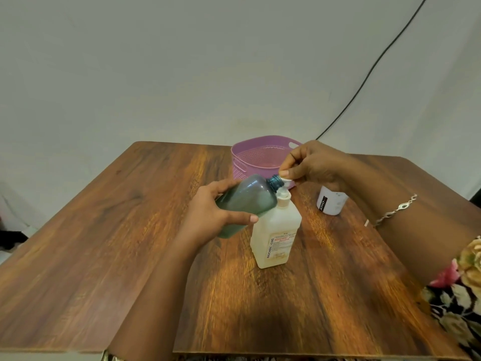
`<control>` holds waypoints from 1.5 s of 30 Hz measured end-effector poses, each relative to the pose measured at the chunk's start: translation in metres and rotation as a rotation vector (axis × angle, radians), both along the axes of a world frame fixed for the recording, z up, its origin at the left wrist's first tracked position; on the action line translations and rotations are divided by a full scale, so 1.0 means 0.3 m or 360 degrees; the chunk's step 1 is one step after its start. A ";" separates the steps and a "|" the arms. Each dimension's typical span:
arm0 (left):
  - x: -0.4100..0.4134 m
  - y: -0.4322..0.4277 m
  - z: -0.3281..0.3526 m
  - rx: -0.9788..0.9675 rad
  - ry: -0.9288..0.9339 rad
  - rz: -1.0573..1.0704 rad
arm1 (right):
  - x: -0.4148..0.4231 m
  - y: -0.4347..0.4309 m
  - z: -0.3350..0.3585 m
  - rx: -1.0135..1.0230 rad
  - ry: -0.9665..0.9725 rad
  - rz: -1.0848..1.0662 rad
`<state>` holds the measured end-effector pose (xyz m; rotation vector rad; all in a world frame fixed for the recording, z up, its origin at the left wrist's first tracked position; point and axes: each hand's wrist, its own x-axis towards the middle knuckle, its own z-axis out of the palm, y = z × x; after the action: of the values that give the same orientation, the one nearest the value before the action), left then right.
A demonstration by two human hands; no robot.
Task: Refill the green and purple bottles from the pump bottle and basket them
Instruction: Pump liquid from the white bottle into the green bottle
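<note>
The left hand is curling its fingers round the green bottle, tipping its open neck up to the spout. The right hand is pinching the top of the pump bottle with bent fingers. The basket is sitting just behind those fingers.

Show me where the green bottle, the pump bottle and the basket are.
green bottle (248, 200), head view, on the middle of its tilted body.
pump bottle (276, 220), head view, on its pale body above the label.
basket (240, 166), head view, on its latticed left wall.
</note>
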<state>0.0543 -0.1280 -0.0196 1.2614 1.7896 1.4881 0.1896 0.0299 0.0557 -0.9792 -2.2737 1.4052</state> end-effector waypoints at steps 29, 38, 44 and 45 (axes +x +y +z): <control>0.007 0.000 0.008 0.0083 -0.0142 -0.0020 | -0.011 0.012 0.037 0.0049 -0.0108 0.0038; 0.012 0.003 -0.044 0.0021 -0.0223 -0.0050 | 0.004 -0.001 -0.029 0.0069 -0.0038 0.0009; -0.002 0.007 0.002 0.0059 -0.0113 -0.0051 | 0.001 -0.010 0.024 0.0169 -0.0070 0.0062; -0.004 0.006 -0.003 0.0049 -0.0119 -0.0049 | -0.004 -0.013 0.010 0.0150 -0.0043 0.0049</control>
<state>0.0531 -0.1261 -0.0205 1.2264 1.6978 1.5310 0.1885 0.0259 0.0587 -0.9427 -2.3610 1.2912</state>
